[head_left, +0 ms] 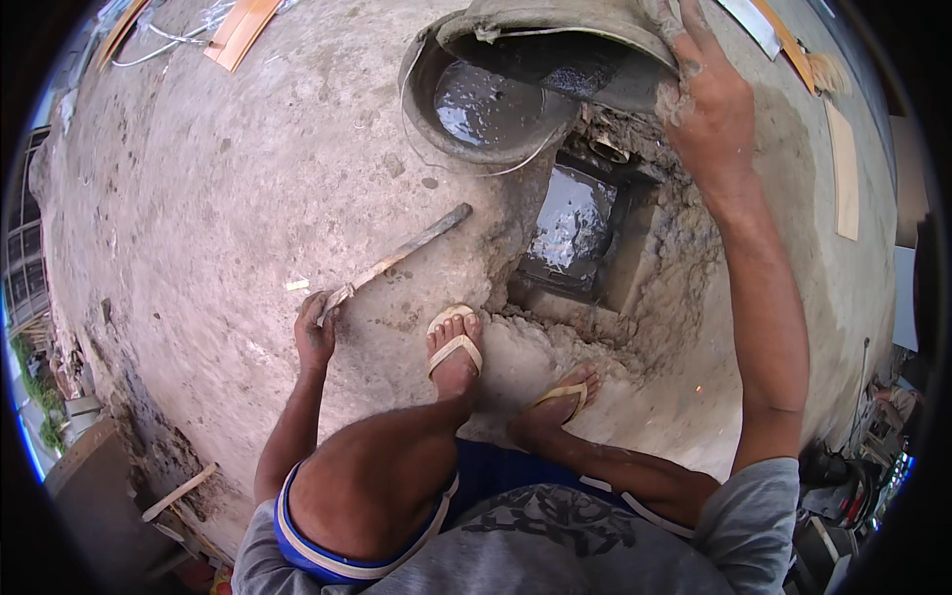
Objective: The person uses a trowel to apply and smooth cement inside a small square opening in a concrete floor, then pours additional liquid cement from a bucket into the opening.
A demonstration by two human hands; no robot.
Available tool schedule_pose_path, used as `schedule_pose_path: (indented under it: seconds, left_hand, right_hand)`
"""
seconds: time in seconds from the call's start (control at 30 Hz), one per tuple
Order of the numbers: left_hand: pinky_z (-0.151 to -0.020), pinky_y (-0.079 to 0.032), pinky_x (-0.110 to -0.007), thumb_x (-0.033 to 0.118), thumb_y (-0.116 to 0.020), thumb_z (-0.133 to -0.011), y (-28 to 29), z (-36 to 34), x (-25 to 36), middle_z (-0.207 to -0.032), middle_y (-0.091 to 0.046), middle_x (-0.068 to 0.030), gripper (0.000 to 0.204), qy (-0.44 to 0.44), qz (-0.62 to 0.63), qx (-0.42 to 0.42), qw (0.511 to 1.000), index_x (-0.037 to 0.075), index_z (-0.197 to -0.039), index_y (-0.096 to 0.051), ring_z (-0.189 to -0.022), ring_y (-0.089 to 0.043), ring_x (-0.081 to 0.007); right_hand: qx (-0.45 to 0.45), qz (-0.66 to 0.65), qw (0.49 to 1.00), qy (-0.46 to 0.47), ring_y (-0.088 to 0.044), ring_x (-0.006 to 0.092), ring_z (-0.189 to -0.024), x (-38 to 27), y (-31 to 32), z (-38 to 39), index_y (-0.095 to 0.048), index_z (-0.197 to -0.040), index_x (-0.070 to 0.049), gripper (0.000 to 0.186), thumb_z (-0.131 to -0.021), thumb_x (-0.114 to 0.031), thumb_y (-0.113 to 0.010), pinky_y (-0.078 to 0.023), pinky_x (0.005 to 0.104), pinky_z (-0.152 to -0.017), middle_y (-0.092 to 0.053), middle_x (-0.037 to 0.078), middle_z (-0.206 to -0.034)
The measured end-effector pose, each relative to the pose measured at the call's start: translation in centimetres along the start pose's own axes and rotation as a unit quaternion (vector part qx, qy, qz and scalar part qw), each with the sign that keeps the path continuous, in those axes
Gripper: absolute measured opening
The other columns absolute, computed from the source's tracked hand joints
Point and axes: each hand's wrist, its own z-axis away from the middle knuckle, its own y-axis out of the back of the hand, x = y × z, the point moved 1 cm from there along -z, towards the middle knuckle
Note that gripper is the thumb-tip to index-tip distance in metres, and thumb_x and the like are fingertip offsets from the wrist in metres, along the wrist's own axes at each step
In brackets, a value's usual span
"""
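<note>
My left hand (316, 333) is closed on the near end of a wooden stick (402, 258), whose dark far tip slants up to the right above the concrete. At the upper right, my right hand (699, 99) grips the rim of a mud-coated bucket (555, 20), tipped on its side with dark wet sludge inside. Its mouth overlaps a second bucket (415, 104) that stands upright, holds grey watery sludge and has a thin wire handle. Just below them is a square pit (617, 288) in the ground, with shiny grey water (570, 223) in it.
Broken, muddy concrete (684, 288) surrounds the pit, and a short pipe end (608, 151) shows at its far side. My sandalled feet (456, 347) are close to its near edge. Wooden boards (843, 169) lie at the right; another stick (180, 492) rests at the lower left.
</note>
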Motion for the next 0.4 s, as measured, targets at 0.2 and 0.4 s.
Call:
schedule_pose_path:
  seconds: [0.2,0.4]
  left_hand:
    - [-0.087,-0.046,-0.038,0.010,-0.067,-0.079,-0.6,-2.1,-0.8,-0.108,-0.062,-0.0144,0.031,-0.044,-0.030,-0.024,0.998,0.002,-0.109,-0.061,-0.101,-0.059,-0.0334]
    - [-0.101,-0.035,-0.043,0.025,-0.072,-0.076,-0.4,-7.0,4.1,-0.123,-0.055,-0.0170,0.055,-0.080,-0.076,-0.033,0.993,0.011,-0.126,-0.054,-0.115,-0.050,-0.0349]
  right_hand:
    - [0.073,0.095,0.986,0.115,-0.061,0.0221,-0.050,-0.2,-1.7,0.1,-0.058,-0.128,-0.025,0.061,-0.072,-0.001,-0.055,-0.052,0.0312,-0.049,-0.051,0.022,-0.131]
    - [0.146,0.184,0.953,0.191,-0.057,0.0171,-0.045,0.3,-2.2,1.3,-0.060,-0.126,-0.027,0.050,-0.078,-0.014,-0.058,-0.051,0.0262,-0.047,-0.051,0.022,-0.131]
